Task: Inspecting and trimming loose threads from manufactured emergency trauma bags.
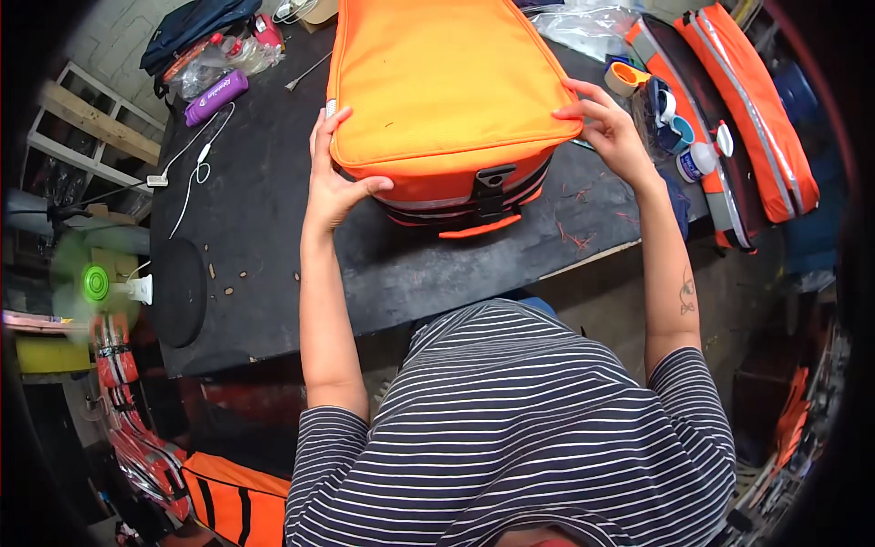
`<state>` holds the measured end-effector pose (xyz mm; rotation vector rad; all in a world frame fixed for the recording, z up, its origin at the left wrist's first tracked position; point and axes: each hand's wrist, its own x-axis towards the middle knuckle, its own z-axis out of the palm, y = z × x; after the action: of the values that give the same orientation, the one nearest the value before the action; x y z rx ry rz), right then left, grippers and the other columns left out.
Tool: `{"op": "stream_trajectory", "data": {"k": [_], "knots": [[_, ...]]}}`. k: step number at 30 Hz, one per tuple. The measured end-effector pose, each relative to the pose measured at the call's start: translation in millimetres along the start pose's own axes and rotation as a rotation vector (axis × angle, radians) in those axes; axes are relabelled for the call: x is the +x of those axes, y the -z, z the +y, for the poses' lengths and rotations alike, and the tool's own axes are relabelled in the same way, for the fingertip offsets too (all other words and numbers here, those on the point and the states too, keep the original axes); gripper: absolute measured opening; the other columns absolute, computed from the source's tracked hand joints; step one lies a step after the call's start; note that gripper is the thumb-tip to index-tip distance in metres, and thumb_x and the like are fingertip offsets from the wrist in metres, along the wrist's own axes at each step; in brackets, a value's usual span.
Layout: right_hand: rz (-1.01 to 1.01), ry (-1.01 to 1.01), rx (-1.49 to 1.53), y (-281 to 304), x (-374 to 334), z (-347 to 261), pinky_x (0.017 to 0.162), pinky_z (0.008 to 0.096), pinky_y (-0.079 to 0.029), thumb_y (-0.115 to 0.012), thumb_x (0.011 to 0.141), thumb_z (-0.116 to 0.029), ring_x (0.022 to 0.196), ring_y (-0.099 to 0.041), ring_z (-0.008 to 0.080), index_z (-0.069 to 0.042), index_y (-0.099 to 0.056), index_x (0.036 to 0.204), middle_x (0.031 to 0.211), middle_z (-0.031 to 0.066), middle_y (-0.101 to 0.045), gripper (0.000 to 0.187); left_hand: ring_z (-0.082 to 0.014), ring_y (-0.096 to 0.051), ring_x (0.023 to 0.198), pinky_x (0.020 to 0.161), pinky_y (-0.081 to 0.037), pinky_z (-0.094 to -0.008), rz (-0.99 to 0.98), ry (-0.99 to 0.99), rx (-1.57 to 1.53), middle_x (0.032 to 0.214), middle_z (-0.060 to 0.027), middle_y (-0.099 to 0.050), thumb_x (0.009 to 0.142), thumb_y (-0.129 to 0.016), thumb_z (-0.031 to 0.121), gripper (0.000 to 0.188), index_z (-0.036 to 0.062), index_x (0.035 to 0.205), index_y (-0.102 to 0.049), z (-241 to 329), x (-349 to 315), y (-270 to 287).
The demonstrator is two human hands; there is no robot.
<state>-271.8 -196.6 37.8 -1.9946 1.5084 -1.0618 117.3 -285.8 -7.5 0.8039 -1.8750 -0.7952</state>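
A large orange bag [451, 77] stands on the black table in front of me, its flat top toward me. A black buckle [495, 180] on a strap and a reflective band cross its near side. My left hand [335, 187] holds the bag's near left corner, fingers along the side and thumb on the front. At the near right corner, my right hand [612, 132] grips the top edge with its fingertips on the fabric. Its thumb lies lower and is partly hidden.
Red thread scraps [572, 237] lie on the table [273, 319]. A purple bottle [217, 98] and white cables [193, 182] are at left, beside a fan [96, 283]. On the right are orange bags [743, 109], a white tub [696, 162] and tape rolls [625, 78]. Another orange bag [239, 500] sits lower left.
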Motion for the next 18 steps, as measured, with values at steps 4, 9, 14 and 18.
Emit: {"op": "stream_trajectory", "data": {"k": [4, 9, 14, 18], "knots": [[0.057, 0.097, 0.163, -6, 2, 14, 0.089, 0.0303, -0.052, -0.044, 0.079, 0.018, 0.119, -0.053, 0.0216, -0.001, -0.067, 0.106, 0.137, 0.0097, -0.046, 0.041, -0.0273, -0.036, 0.136, 0.109, -0.034, -0.0387, 0.057, 0.141, -0.361, 0.152, -0.0167, -0.023, 0.058, -0.090, 0.026, 0.099, 0.0101, 0.141, -0.039, 3, -17, 4], [0.558, -0.041, 0.573, 34, 13, 7, 0.087, 0.0354, -0.054, -0.043, 0.102, -0.022, 0.107, -0.063, 0.0284, -0.004, -0.057, 0.111, 0.134, 0.0187, -0.050, 0.025, -0.0243, -0.041, 0.132, 0.106, -0.034, -0.0398, 0.311, 0.272, -0.462, 0.141, -0.0144, -0.043, 0.091, -0.057, 0.048, 0.070, 0.0066, 0.143, -0.036, 5, -51, -3], [0.400, 0.180, 0.203, 83, 7, 35, 0.104, 0.0341, -0.039, -0.044, 0.101, -0.030, 0.118, -0.055, 0.0221, 0.002, -0.051, 0.128, 0.130, 0.0138, -0.055, 0.043, -0.0205, -0.047, 0.126, 0.107, -0.033, -0.0368, 0.657, 0.270, -0.295, 0.131, -0.0105, -0.055, 0.100, -0.045, 0.035, 0.047, 0.0002, 0.132, -0.051, 18, -37, -14], [0.301, 0.226, 0.019, 65, 99, 47, 0.112, 0.0335, -0.024, -0.033, 0.104, -0.037, 0.137, -0.032, 0.0211, 0.000, -0.046, 0.137, 0.147, 0.0144, -0.037, 0.052, -0.0280, -0.043, 0.130, 0.108, -0.033, -0.0401, 0.806, 0.108, -0.466, 0.140, -0.0153, -0.045, 0.104, -0.028, 0.040, 0.055, 0.0000, 0.137, -0.043, 34, -15, -21]]}}
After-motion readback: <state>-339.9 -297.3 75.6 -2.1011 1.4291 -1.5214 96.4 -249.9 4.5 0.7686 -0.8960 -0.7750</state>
